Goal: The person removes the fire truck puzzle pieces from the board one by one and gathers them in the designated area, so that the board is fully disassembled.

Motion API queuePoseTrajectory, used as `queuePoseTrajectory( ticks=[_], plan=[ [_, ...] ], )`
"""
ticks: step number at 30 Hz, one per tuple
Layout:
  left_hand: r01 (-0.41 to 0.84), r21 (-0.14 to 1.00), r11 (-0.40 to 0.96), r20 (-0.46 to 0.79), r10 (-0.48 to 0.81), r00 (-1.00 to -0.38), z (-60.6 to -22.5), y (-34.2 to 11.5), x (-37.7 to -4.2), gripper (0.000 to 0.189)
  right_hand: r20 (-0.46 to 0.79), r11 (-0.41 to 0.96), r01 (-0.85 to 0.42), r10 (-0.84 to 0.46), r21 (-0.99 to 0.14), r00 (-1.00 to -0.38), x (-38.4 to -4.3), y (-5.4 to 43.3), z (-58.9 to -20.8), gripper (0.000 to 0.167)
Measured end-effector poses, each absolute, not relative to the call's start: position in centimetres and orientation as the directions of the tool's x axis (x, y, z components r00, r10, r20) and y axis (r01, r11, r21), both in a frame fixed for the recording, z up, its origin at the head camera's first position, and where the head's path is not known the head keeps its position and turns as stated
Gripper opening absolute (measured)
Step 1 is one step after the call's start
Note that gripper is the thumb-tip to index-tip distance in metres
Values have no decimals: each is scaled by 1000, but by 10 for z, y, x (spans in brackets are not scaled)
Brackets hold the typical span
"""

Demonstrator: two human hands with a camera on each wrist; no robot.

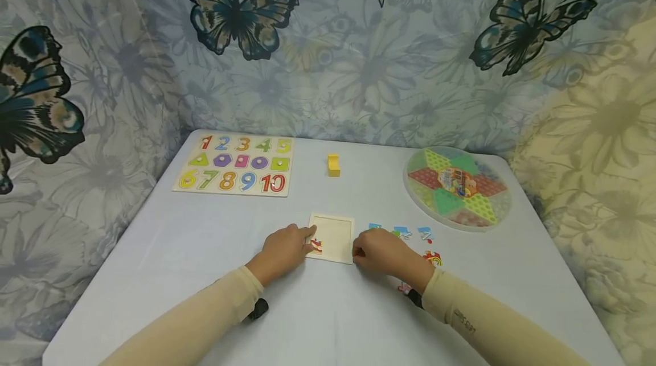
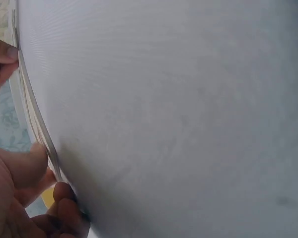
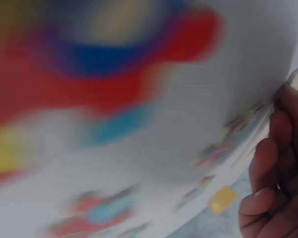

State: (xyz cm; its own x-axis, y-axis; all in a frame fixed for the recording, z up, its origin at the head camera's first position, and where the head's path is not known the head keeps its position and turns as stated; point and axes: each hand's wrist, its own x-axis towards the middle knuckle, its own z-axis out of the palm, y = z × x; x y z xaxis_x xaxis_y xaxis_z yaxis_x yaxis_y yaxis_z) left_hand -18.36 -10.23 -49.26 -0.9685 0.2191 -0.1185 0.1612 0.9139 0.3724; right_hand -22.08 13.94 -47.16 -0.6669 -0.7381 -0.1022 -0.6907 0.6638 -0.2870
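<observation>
A small square wooden puzzle board [image 1: 335, 232] lies on the white table between both hands, with one red-patterned puzzle piece [image 1: 316, 246] in its lower left corner. My left hand [image 1: 287, 249] holds the board's left edge, index finger extended along the upper side and thumb near the piece. Seen from the left wrist, thumb and fingertips grip the board's rim [image 2: 37, 116]. At the opposite edge, my right hand [image 1: 384, 252] pinches the board with curled fingers. Loose puzzle pieces [image 1: 425, 233] lie right of it, some partly hidden by the right hand.
A number and shape board [image 1: 233, 164] lies at the back left. A yellow block [image 1: 333, 165] stands at the back middle, and a round star-patterned game board [image 1: 458, 188] at the back right. Black objects [image 1: 259, 309] show beside the forearms. A butterfly-print cloth [image 1: 359, 70] hangs behind the table.
</observation>
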Motion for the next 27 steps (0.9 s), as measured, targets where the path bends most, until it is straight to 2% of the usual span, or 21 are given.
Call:
queuePoseTrajectory(
  ticks=[6,9,18,27],
  plan=[
    [133,401,906,-173,218,-961,-490,-107,-184,55,-180,742,-554,-645,-376,-742,-230,109,-465,6],
    [108,399,910,-197,201,-960,-489,-108,-184,62,-163,732,-568,-656,-377,-737,-232,98,-467,1],
    [110,375,921,-139,173,-975,-493,-107,-183,64,-98,678,-625,-704,-386,-703,-236,81,-474,8],
    [103,379,920,-135,165,-977,-492,-108,-181,64,-83,695,-649,-700,-309,-709,-239,68,-481,3]
  ],
)
